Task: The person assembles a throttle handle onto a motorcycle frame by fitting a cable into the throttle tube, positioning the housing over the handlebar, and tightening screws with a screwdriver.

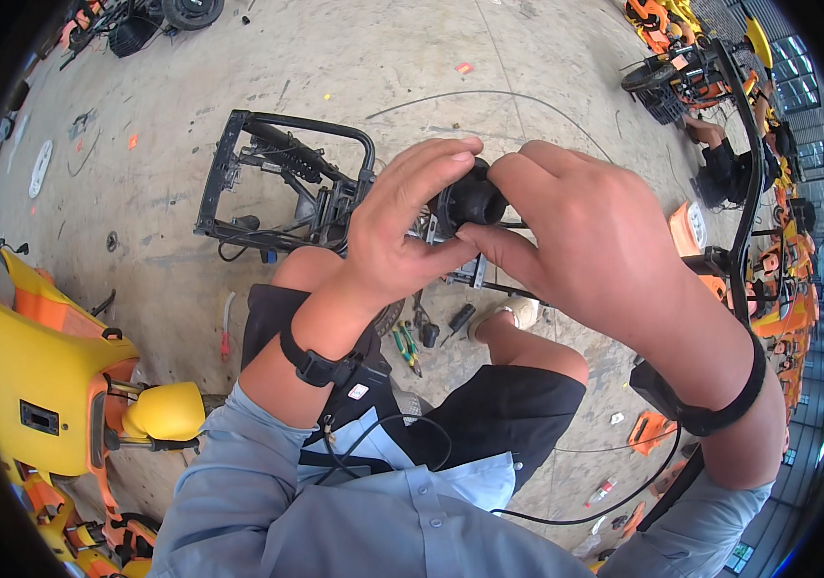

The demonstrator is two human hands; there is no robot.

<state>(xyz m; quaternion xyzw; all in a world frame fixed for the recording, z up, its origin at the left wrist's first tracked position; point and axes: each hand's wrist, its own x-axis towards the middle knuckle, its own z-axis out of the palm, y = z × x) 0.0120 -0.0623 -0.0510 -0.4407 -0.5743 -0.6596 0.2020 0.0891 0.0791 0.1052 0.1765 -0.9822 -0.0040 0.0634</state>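
Both hands are raised in the middle of the view, round a black, rounded, cup-like part [478, 200]. My left hand [398, 217] curves round its left side, with the fingers along the top and the thumb below. My right hand [576, 217] grips its right side between the bent fingers and the thumb. The thumb tips come close together under the part. Behind the hands stands a black tubular metal frame [372, 159] with a coil spring shock absorber [301, 162], partly hidden by my left hand.
Pliers with green and yellow handles [406, 349] and a black-handled tool [460, 318] lie on the floor between my legs. A yellow and orange scooter body [46, 376] stands at the left. A thin cable [489, 91] curves across the concrete. Another person [725, 159] sits at the far right.
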